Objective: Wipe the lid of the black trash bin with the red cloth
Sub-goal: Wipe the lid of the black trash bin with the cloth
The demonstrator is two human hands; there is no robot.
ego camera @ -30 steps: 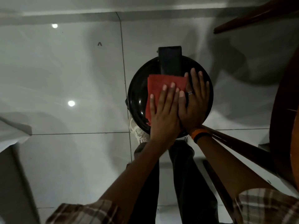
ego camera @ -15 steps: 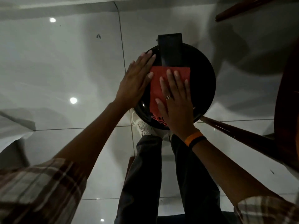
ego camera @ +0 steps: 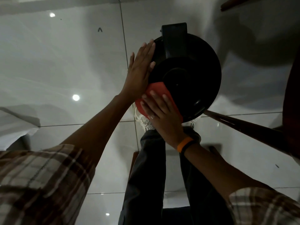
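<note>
The round black trash bin lid (ego camera: 194, 75) fills the middle of the head view, with a black hinge block at its far edge. The red cloth (ego camera: 158, 88) lies on the lid's near-left rim. My right hand (ego camera: 162, 114) presses flat on the cloth, fingers spread, an orange band on the wrist. My left hand (ego camera: 140, 70) rests flat against the lid's left edge, fingers straight, touching the bin but not the cloth.
Glossy white floor tiles (ego camera: 65, 62) surround the bin. A dark wooden chair leg (ego camera: 243, 125) runs from the bin's right side toward the right edge, with more chair parts at the far right. My legs and white shoes (ego camera: 144, 120) stand just below the bin.
My right hand slid the cloth from the lid's far middle down to its near-left rim. My left hand left the cloth and now braces the lid's left edge.
</note>
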